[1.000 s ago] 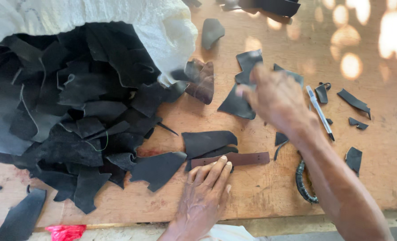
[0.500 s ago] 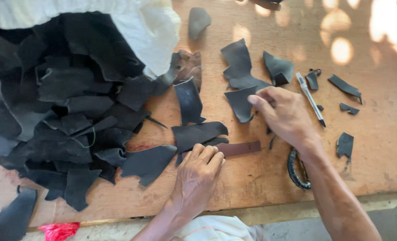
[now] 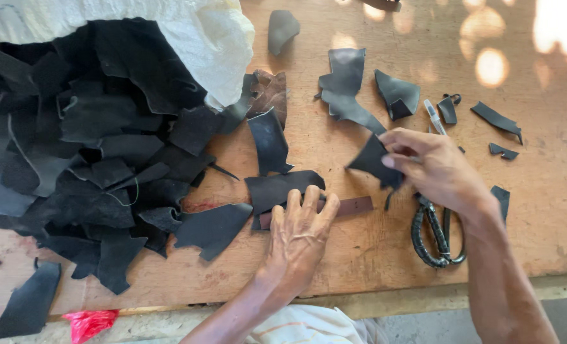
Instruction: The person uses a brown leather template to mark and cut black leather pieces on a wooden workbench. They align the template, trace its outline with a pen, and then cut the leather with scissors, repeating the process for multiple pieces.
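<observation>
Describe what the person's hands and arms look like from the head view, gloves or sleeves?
Both are bare. The left hand and right hand wear no gloves, rings or watch that can be seen. The forearms are uncovered right down to the frame edge, with no sleeve cuffs showing. Tendons and veins stand out on the left hand's back.

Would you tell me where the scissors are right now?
The scissors lie on the wooden table at right, partly under the right hand.

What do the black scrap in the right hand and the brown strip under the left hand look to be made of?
Black scrap: likely leather or a leather-like sheet, matte, thin, with a ragged cut edge; it holds its shape in the right hand. Brown strip: stiff, flat and straight-edged under the left hand, possibly leather or wood.
</observation>
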### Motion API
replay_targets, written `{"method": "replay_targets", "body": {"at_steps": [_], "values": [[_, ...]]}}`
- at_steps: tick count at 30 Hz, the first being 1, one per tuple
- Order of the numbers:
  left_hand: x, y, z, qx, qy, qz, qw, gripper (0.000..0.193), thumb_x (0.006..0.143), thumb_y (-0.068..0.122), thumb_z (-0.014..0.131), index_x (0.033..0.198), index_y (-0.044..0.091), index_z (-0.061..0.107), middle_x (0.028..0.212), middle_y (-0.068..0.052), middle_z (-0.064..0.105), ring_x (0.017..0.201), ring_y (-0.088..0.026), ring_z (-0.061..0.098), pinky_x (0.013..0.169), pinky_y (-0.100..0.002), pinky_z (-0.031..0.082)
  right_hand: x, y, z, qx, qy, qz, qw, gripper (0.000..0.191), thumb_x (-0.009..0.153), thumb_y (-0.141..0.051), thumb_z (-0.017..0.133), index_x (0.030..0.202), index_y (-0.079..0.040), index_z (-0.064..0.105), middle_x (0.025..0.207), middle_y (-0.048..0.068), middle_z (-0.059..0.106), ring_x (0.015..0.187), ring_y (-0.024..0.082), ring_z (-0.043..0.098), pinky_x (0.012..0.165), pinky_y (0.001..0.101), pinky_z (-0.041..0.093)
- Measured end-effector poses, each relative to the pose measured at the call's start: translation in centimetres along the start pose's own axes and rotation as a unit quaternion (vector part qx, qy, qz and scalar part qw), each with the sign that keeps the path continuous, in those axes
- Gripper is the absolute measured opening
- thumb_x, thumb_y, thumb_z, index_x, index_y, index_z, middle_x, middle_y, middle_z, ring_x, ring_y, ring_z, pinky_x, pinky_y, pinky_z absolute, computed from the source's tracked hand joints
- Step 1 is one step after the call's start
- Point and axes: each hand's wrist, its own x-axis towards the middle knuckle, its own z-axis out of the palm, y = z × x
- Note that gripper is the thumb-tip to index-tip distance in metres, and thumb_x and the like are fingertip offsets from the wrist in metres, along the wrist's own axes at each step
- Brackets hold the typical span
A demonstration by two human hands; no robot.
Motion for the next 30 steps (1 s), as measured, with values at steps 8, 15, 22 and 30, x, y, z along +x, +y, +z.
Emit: {"method": "replay_targets", "body": {"at_steps": [8, 15, 22, 30], "values": [[-1.1, -7.5, -4.9, -0.020, 0.012, 0.005, 1.000, 0.064, 0.072, -0.004, 0.067, 0.131, 0.015, 0.053, 0.117, -0.008, 0.052, 0.099, -0.029, 0.053, 0.072, -0.046, 0.045, 0.5, -5.2, 1.7, -0.093, -0.085, 0.076, 0.989, 0.009, 0.086, -0.006, 0.078, 0.094, -0.003, 0.074, 0.080, 0.008, 0.073, 0.073, 0.016, 0.067, 0.068, 0.0377, 0.057], [-2.8, -13.3, -5.1, -0.083, 0.040, 0.012, 0.996, 0.037, 0.094, 0.006, 0.066, 0.129, 0.007, 0.056, 0.103, -0.012, 0.052, 0.096, -0.029, 0.054, 0.079, -0.046, 0.048, 3.9, -8.7, 7.6, -0.117, -0.139, -0.029, 0.983, 0.019, 0.081, -0.012, 0.077, 0.100, -0.009, 0.075, 0.083, 0.002, 0.081, 0.080, 0.013, 0.077, 0.075, 0.0301, 0.060], [-4.4, -17.3, -9.0, -0.218, 0.096, 0.018, 0.971, 0.041, 0.087, 0.001, 0.070, 0.126, -0.008, 0.063, 0.127, -0.016, 0.059, 0.114, -0.033, 0.057, 0.094, -0.043, 0.052, 3.8, -12.1, 8.7, -0.139, -0.104, -0.152, 0.973, 0.043, 0.082, -0.021, 0.080, 0.122, -0.009, 0.068, 0.116, 0.009, 0.074, 0.100, 0.025, 0.072, 0.083, 0.0370, 0.056], [-4.2, -19.6, -10.6, -0.234, 0.115, 0.021, 0.965, 0.041, 0.086, -0.001, 0.072, 0.127, -0.005, 0.067, 0.129, -0.016, 0.063, 0.113, -0.031, 0.059, 0.092, -0.040, 0.054, 2.4, -13.0, 12.1, -0.053, 0.006, -0.106, 0.993, 0.052, 0.075, -0.002, 0.075, 0.125, -0.009, 0.066, 0.120, 0.003, 0.074, 0.107, 0.017, 0.075, 0.088, 0.0299, 0.061]]}}
